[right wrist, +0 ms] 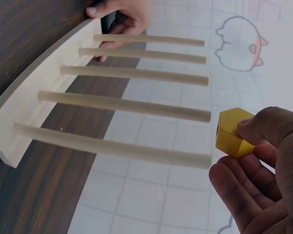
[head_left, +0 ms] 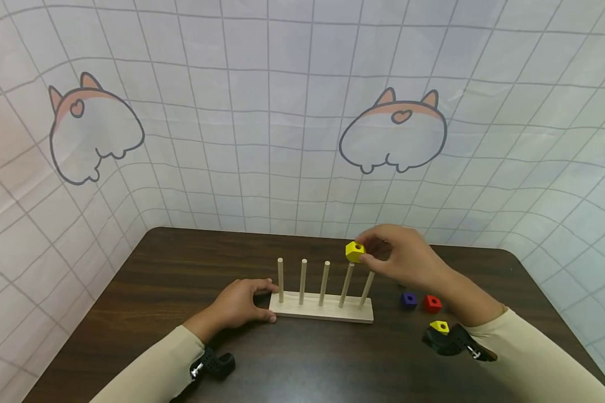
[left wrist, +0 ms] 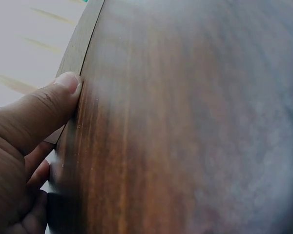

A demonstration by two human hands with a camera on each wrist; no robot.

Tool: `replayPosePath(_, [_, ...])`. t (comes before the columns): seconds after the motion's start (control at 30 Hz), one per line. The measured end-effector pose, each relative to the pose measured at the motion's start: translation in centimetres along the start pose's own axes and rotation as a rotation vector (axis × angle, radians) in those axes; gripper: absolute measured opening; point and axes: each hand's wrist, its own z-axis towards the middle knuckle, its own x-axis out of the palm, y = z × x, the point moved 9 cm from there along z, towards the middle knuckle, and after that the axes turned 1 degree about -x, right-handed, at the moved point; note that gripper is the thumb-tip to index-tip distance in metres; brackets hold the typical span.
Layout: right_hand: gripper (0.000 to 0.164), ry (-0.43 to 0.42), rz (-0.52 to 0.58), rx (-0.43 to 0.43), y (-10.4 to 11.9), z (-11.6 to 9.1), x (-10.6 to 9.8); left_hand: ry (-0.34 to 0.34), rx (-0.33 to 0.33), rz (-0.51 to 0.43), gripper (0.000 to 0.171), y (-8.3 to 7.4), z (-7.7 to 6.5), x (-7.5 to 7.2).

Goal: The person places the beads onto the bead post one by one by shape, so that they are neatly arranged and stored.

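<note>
A pale wooden peg board [head_left: 322, 314] with several upright pegs stands on the dark table. My left hand [head_left: 239, 302] grips its left end, thumb along the front edge and fingers behind; in the left wrist view the thumb [left wrist: 49, 105] presses on that edge. Between thumb and fingers, my right hand [head_left: 403, 254] pinches a yellow many-sided bead [head_left: 353, 252] with a hole through it. The bead is held at the top of the fourth peg from the left [head_left: 347, 285]. In the right wrist view, the bead [right wrist: 229, 141] sits just beyond the peg tips, and all the pegs are bare.
To the right of the board, a purple bead [head_left: 409, 300] and a red bead [head_left: 432, 304] lie on the table [head_left: 302, 364]. Nearer me, another yellow bead [head_left: 440, 327] is partly covered by the right wrist camera [head_left: 446, 340]. A white grid-patterned curtain [head_left: 242, 184] hangs behind.
</note>
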Motion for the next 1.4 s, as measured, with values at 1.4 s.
replayPosePath(1.4, [0.027,0.038,0.114,-0.009,4.0,4.6,5.2,-0.002,0.003,-0.002,0.058,0.2,0.4,0.0])
